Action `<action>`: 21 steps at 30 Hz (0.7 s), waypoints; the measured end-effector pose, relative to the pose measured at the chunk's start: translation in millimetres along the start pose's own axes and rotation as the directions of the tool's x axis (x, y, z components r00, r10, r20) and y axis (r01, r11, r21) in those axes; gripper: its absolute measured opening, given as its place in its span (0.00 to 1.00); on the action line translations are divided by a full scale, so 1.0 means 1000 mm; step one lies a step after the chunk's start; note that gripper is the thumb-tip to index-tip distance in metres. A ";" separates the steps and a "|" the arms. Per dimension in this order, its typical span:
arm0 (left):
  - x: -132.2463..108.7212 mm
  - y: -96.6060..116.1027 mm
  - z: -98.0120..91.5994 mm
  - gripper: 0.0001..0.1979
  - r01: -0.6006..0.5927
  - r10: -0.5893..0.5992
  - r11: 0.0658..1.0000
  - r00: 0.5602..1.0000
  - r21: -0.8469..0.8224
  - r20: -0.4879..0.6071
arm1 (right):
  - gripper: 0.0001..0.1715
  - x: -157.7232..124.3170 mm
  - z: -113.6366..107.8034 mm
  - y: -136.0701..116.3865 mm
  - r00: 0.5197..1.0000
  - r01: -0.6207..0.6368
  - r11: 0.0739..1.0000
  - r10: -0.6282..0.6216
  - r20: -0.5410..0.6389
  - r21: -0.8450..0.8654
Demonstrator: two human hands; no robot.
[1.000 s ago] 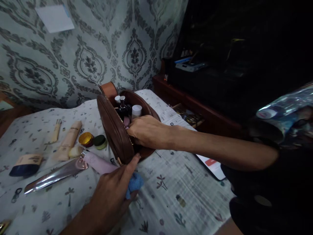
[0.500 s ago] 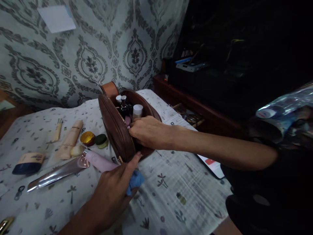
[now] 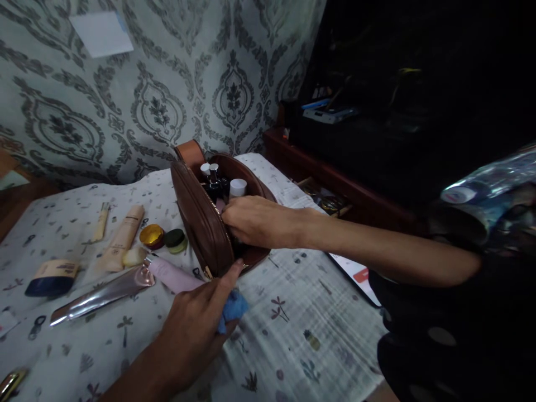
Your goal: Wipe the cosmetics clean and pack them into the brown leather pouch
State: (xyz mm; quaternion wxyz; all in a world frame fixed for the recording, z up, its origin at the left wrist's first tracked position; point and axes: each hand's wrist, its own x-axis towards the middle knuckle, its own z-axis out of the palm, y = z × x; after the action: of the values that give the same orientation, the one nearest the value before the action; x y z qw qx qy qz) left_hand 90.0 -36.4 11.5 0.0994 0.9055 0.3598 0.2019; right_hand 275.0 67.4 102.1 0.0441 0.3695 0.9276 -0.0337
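Note:
A brown leather toiletry bag (image 3: 201, 223) stands open on the patterned cloth, with several small bottles (image 3: 215, 181) upright inside. My right hand (image 3: 255, 223) reaches into the bag's near end, fingers curled downward inside it; what they grip is hidden. My left hand (image 3: 196, 324) rests on the cloth in front of the bag. It clutches a blue cloth (image 3: 233, 307), and its index finger touches the bag's lower edge.
Left of the bag lie a pink tube (image 3: 171, 274), a silver tube (image 3: 100, 296), a beige tube (image 3: 121, 240), a gold-lidded jar (image 3: 151, 235), a green jar (image 3: 175, 240) and a dark-capped tube (image 3: 50, 277). A phone (image 3: 355, 276) lies under my right forearm. Dark wooden furniture (image 3: 335, 173) stands at right.
My right hand has pushed slightly further into the bag. The view has drifted a little. My left hand stays against the bag.

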 end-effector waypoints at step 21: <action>-0.028 0.007 -0.009 0.22 0.107 -0.107 0.994 0.994 -0.004 0.027 | 0.22 -0.058 0.042 -0.057 0.693 0.366 0.912 -0.133 -0.708 0.187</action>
State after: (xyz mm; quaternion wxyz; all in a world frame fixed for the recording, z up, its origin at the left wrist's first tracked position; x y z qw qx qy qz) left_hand 71.8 -61.0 13.7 0.1173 0.8871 0.4061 0.1852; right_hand 280.1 -17.4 68.7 -0.3634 0.2268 0.9023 -0.0485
